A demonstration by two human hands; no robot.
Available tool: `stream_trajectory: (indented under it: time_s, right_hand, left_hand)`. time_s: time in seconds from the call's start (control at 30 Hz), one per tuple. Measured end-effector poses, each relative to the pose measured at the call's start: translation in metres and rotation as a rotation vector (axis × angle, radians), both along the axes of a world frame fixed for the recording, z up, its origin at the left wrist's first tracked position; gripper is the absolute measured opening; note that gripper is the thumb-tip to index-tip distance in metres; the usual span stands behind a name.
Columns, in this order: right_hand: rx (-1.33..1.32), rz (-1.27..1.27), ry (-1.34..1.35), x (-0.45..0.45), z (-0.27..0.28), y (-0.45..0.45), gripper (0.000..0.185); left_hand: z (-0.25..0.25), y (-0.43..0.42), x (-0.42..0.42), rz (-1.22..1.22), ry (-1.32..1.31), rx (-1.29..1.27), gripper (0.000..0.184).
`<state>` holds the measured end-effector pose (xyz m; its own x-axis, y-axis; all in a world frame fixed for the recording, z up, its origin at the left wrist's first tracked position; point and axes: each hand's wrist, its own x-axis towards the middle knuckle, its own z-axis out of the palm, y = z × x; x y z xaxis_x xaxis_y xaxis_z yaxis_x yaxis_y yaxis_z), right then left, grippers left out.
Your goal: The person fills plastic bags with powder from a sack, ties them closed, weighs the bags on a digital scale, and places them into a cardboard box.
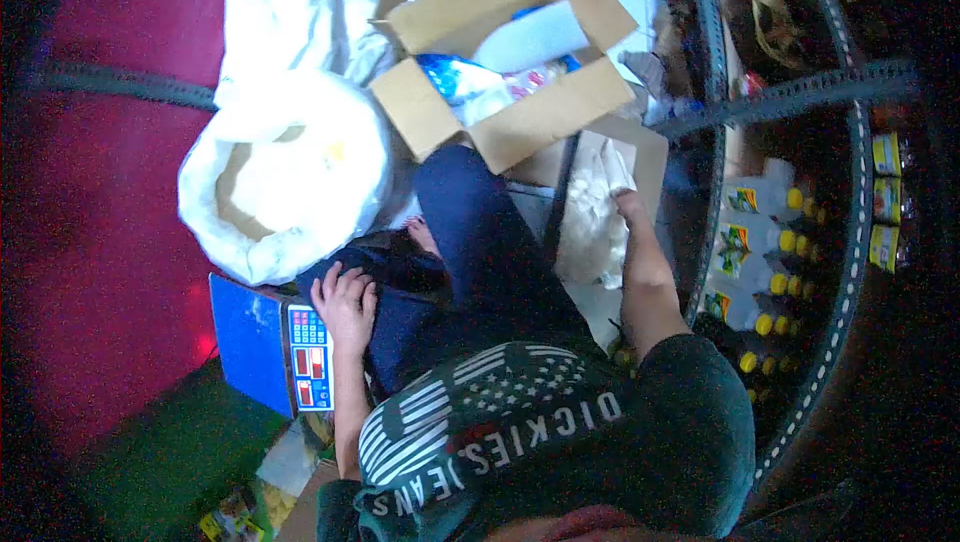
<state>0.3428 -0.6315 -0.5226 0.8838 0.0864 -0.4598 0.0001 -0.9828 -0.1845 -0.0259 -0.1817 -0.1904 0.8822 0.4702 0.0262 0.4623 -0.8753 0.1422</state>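
Observation:
My left hand [345, 304] lies with its fingers spread on my dark trouser leg, just beside the keypad of a blue digital scale [250, 347] whose red figures are lit. My right hand [628, 204] is at the edge of a small carton holding clear plastic bags [595, 232]; its fingers are bent at the bags, and I cannot make out what they hold. In front of my left hand stands a big white sack [370, 157], rolled open, with pale contents inside.
An open cardboard box [560, 117] with blue and white packets stands ahead. Metal shelving [715, 122] on the right holds bottles with yellow caps [790, 242]. Red flooring [110, 212] lies to the left, and packets [235, 517] lie at the lower left.

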Motion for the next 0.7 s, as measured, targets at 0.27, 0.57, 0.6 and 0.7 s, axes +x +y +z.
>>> stream_trajectory:
  time_s: [0.27, 0.57, 0.6, 0.7]
  right_hand:
    - [0.652, 0.007, -0.205, -0.045, 0.178, 0.118, 0.040]
    - [1.187, 0.337, 0.510, -0.107, 0.377, 0.260, 0.049]
    - [1.251, 0.441, 0.565, -0.091, 0.404, 0.271, 0.047]
    - [1.364, 0.383, 0.252, -0.048, 0.421, 0.324, 0.033]
  left_hand:
    - [-0.002, 0.001, -0.005, -0.004, -0.051, -0.026, 0.014]
    - [0.007, 0.002, -0.007, 0.025, -0.069, -0.090, 0.014]
    - [0.007, 0.003, -0.008, 0.020, -0.080, -0.091, 0.014]
    - [0.004, 0.007, -0.011, 0.015, -0.100, -0.129, 0.013]
